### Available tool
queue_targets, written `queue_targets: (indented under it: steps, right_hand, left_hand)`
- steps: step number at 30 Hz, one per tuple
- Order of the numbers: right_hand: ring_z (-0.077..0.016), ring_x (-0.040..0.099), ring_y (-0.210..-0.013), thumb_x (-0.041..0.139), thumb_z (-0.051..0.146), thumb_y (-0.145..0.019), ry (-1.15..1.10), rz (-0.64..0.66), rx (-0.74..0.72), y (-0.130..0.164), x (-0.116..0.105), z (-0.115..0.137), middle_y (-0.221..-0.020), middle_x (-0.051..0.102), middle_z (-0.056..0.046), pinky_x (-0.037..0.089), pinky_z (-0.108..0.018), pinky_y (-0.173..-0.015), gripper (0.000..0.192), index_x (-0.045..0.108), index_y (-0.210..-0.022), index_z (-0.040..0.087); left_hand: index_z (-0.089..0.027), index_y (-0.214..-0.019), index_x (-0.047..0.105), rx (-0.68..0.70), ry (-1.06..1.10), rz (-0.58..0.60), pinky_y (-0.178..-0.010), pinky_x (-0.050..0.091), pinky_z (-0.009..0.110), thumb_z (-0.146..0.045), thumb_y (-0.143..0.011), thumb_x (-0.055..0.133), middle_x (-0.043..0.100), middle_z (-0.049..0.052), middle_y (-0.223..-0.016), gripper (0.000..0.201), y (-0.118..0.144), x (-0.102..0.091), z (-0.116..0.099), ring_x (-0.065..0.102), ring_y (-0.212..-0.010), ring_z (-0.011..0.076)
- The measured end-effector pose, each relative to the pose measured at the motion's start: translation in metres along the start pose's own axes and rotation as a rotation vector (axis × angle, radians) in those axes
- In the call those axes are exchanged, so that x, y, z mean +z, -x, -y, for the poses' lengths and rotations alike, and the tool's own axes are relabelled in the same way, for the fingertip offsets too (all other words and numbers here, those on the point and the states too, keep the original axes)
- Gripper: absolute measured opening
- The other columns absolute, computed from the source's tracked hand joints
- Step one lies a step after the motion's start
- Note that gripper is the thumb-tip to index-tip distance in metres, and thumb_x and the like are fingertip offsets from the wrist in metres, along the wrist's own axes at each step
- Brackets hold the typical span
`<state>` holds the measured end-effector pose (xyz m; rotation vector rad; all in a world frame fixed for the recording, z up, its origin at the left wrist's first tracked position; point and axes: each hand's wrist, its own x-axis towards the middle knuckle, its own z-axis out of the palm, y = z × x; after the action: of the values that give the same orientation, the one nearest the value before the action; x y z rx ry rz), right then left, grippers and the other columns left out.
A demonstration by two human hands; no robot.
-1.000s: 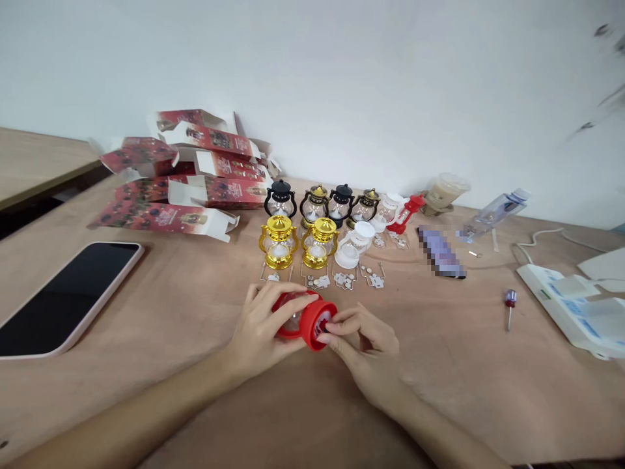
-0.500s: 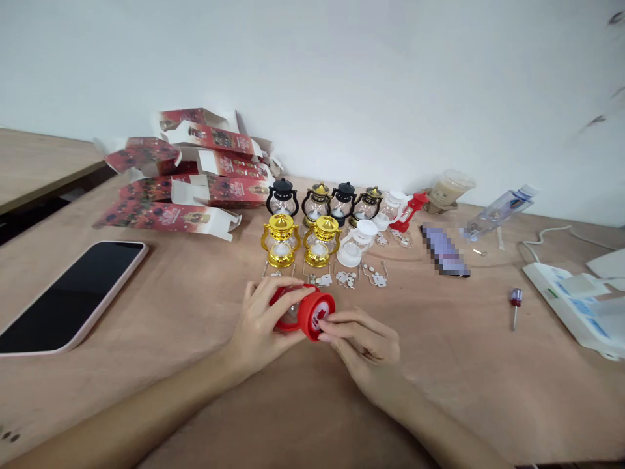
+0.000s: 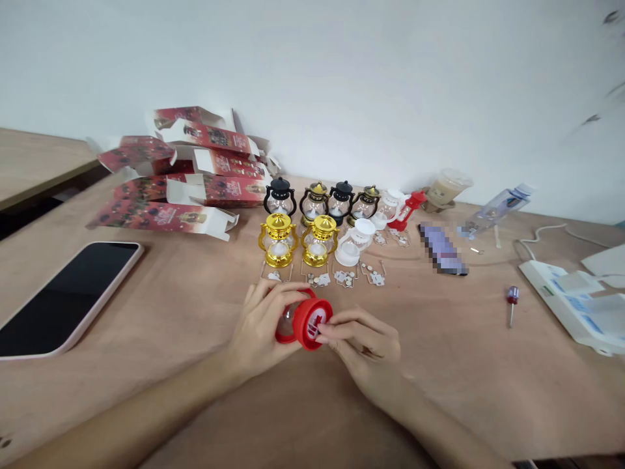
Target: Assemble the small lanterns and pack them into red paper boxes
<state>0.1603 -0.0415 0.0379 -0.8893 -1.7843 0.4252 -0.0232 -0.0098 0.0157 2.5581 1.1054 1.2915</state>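
My left hand (image 3: 261,326) grips a small red toy lantern (image 3: 303,320) lying on its side just above the wooden table (image 3: 195,293), its round base turned toward me. My right hand (image 3: 364,345) has its fingertips pinched at the open compartment in that base. Just beyond my hands lie small metal clips and button cells (image 3: 344,279). Behind them stand two gold lanterns (image 3: 278,240), a white lantern (image 3: 354,242), then a row of black lanterns (image 3: 280,197) and another red lantern (image 3: 407,210).
A phone in a pink case (image 3: 68,296) lies at the left. Red cardboard boxes (image 3: 185,176) are piled at the back left. A small screwdriver (image 3: 511,303), a white device with cable (image 3: 571,303), a plastic bottle (image 3: 498,208) and a cup (image 3: 446,189) sit at the right.
The red lantern has tilted slightly in my left hand, its base turned a little more toward me. My right fingertips stay at the base compartment.
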Motion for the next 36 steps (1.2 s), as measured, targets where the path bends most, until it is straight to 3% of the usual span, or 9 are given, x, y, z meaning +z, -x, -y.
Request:
queue_targets:
  steps: [6, 13, 18, 25, 36]
  right_hand:
    - [-0.0112, 0.064, -0.067, 0.054, 0.001, -0.081, 0.000, 0.063, -0.074, -0.003, -0.002, 0.000, -0.080, 0.070, -0.005, 0.054, -0.021, -0.060, 0.026, 0.071, -0.088, 0.018]
    - [-0.0123, 0.065, -0.068, 0.056, 0.003, -0.082, 0.028, 0.059, -0.139, -0.004, -0.004, 0.005, -0.076, 0.070, -0.005, 0.054, -0.023, -0.062, 0.017, 0.067, -0.086, 0.016]
    - [-0.0126, 0.062, -0.067, 0.057, 0.006, -0.084, 0.056, -0.016, -0.163, -0.002, 0.000, 0.012, -0.073, 0.067, -0.004, 0.052, -0.024, -0.061, 0.014, 0.063, -0.089, 0.018]
    - [-0.0122, 0.059, -0.064, 0.055, 0.009, -0.085, 0.079, -0.052, -0.179, 0.003, 0.007, 0.013, -0.073, 0.063, -0.005, 0.052, -0.023, -0.058, 0.012, 0.063, -0.088, 0.017]
    - [-0.0130, 0.060, -0.066, 0.053, 0.007, -0.085, 0.062, 0.008, -0.196, 0.003, 0.005, 0.012, -0.076, 0.065, -0.005, 0.052, -0.025, -0.059, 0.017, 0.062, -0.094, 0.018]
  left_hand:
    - [-0.019, -0.104, 0.048, -0.040, -0.032, 0.004, -0.075, 0.040, 0.036, -0.034, -0.078, 0.066, 0.064, 0.009, -0.105, 0.034, -0.001, -0.001, 0.000, 0.052, -0.091, 0.0222]
    - [-0.021, -0.106, 0.048, -0.019, -0.019, -0.050, -0.075, 0.039, 0.037, -0.035, -0.079, 0.065, 0.065, 0.008, -0.103, 0.035, 0.000, 0.000, 0.001, 0.054, -0.089, 0.0229]
    - [-0.022, -0.110, 0.048, -0.004, 0.000, -0.100, -0.079, 0.039, 0.038, -0.035, -0.081, 0.062, 0.063, 0.009, -0.106, 0.035, 0.006, 0.002, 0.003, 0.052, -0.093, 0.0236]
    - [-0.025, -0.112, 0.049, -0.005, -0.083, -0.126, -0.077, 0.034, 0.038, -0.046, -0.085, 0.055, 0.062, 0.008, -0.104, 0.035, 0.010, 0.004, -0.002, 0.051, -0.092, 0.0238]
    - [-0.025, -0.112, 0.048, 0.031, -0.120, -0.148, -0.077, 0.034, 0.039, -0.049, -0.088, 0.050, 0.061, 0.008, -0.103, 0.035, 0.010, 0.001, -0.002, 0.050, -0.094, 0.0244]
